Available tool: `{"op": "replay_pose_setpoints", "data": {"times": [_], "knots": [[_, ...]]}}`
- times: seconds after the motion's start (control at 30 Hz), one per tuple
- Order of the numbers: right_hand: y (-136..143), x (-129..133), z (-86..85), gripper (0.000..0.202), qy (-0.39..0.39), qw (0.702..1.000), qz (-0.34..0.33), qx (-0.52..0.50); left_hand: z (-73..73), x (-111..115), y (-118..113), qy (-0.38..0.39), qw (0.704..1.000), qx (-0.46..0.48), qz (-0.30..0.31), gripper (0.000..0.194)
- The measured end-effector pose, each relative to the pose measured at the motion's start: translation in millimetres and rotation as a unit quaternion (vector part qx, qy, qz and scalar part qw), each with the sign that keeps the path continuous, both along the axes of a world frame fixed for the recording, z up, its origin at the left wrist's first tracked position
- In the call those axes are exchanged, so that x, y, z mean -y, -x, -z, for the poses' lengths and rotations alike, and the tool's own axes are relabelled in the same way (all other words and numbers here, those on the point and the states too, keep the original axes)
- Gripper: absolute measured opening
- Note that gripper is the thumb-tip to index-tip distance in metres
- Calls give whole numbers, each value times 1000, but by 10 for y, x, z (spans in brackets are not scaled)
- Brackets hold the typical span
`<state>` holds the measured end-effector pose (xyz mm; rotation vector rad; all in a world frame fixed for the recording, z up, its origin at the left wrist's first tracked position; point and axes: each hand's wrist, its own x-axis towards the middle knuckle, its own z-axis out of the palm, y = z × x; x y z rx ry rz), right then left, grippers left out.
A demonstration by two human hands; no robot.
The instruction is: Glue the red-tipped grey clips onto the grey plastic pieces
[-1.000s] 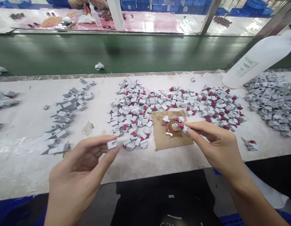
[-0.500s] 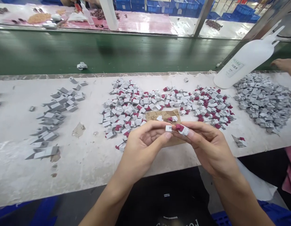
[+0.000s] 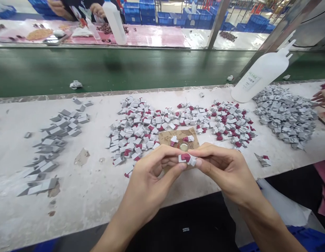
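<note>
My left hand (image 3: 152, 175) pinches a small light-grey plastic piece (image 3: 181, 158) between thumb and fingertips. Against its right side sits a maroon-and-grey plastic piece (image 3: 192, 160), gripped by the fingertips of my right hand (image 3: 228, 171). The two pieces touch between my hands; whether they are fastened I cannot tell. Just beyond my fingers lies a brown cardboard sheet (image 3: 166, 134) bearing a shiny round wet-looking patch (image 3: 183, 146) and two small grey-and-maroon parts (image 3: 188, 139). A heap of similar parts (image 3: 141, 126) curves around the cardboard.
Grey angular pieces (image 3: 60, 122) lie at left. A large grey pile (image 3: 285, 112) and a leaning white squeeze bottle (image 3: 262, 75) stand at right. Behind runs a green conveyor (image 3: 152, 68) carrying a few parts. A co-worker's hand (image 3: 322, 97) shows at the right edge; another person's hands are across.
The two pieces, apart before, now meet between my fingers. My hands sit slightly lower and left in view. The co-worker's hand at right has moved down to the table.
</note>
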<state>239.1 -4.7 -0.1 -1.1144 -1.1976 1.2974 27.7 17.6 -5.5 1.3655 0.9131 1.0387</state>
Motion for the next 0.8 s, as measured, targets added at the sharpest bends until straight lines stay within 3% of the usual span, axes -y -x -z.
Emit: {"op": "replay_pose_setpoints", "data": {"times": [0.23,0.33,0.43,0.53,0.63,0.7,0.8], "knots": [[4,-158,-78,15,-32,999,-1,-12,-207,-246,80,-86,991,-99,17,10],[-41,-299,-98,12,-37,999,9,-21,-298,-455,23,-85,987,-129,49,9],[-174,-540,-107,14,-59,998,5,37,-389,-784,-73,-56,979,-180,82,12],[-419,-878,-126,28,-68,981,36,176,-427,-1301,-182,-81,958,-266,64,10],[-696,-1246,-147,35,-44,930,101,349,-378,-1988,-307,-104,929,-353,-48,5],[-828,-1462,-151,33,-10,891,108,440,-303,-2466,-409,-68,917,-375,-114,10],[-894,-1713,-138,33,26,859,86,504,-147,-3075,-597,-7,913,-377,-155,18]]}}
